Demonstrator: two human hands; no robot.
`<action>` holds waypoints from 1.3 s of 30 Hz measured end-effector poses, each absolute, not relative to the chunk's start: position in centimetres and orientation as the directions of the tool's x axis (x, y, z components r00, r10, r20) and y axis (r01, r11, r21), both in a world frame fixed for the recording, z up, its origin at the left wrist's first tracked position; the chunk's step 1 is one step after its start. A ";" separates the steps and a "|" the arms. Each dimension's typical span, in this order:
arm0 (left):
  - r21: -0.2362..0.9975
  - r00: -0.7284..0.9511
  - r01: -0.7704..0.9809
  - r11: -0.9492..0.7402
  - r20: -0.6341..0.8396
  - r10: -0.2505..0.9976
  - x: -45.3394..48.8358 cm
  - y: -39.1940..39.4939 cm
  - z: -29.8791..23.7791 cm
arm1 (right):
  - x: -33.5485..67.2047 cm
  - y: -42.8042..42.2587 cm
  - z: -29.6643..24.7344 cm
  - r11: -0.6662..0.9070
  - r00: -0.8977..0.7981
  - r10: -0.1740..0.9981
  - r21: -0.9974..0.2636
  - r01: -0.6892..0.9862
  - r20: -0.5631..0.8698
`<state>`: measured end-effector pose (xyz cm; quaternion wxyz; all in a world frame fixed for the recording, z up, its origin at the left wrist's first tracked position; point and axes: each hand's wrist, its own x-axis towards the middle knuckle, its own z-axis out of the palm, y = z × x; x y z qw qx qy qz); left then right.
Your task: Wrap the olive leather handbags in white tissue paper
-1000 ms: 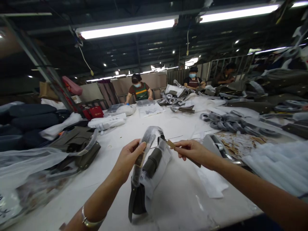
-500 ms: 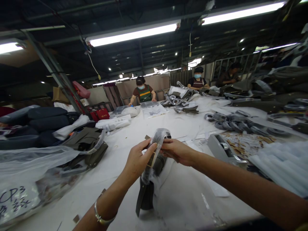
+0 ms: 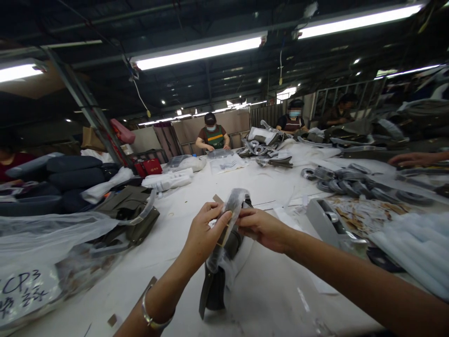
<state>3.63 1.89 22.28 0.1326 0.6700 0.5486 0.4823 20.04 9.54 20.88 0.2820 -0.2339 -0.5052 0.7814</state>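
Note:
In the middle of the table stands a dark olive handbag (image 3: 213, 288), its raised strap (image 3: 235, 202) wrapped in clear plastic. My left hand (image 3: 201, 229) is closed on the strap, thumb on the near side and fingers behind. A small brown card piece (image 3: 218, 199) sticks out above those fingers. My right hand (image 3: 264, 228) is closed at the strap's right side, its fingertips pinched against the wrapping. Whether it also holds something small is hidden. A thin tan strip (image 3: 224, 236) runs down below my left thumb.
A grey tape dispenser (image 3: 321, 220) stands to the right, beside scattered paper pieces (image 3: 372, 213) and coiled wrapped straps (image 3: 354, 180). Another olive bag (image 3: 131, 210) and a marked plastic sack (image 3: 28, 290) lie left. A co-worker (image 3: 212, 135) works opposite; another person's hand (image 3: 417, 159) reaches in at right.
My right fingers have curled in and shifted slightly along the strap; my left grip stays. Another person's hand has appeared at the right, and the co-worker opposite has drawn an arm in.

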 end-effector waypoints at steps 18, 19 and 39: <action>0.818 -0.254 0.455 -0.351 0.497 0.830 5.1 2.0 20.1 | 20.2 9.2 21.9 -0.288 -0.682 0.730 -0.923 -0.257 -0.038; 0.870 -0.310 0.366 -0.332 0.450 0.837 5.2 2.2 19.8 | 20.2 9.2 21.9 -0.282 -0.680 0.732 -0.926 -0.253 -0.037; 0.965 -0.330 -0.195 -0.178 0.107 0.938 7.1 1.6 20.5 | 21.2 10.2 22.4 -0.286 -0.767 0.642 -0.929 -0.235 -0.004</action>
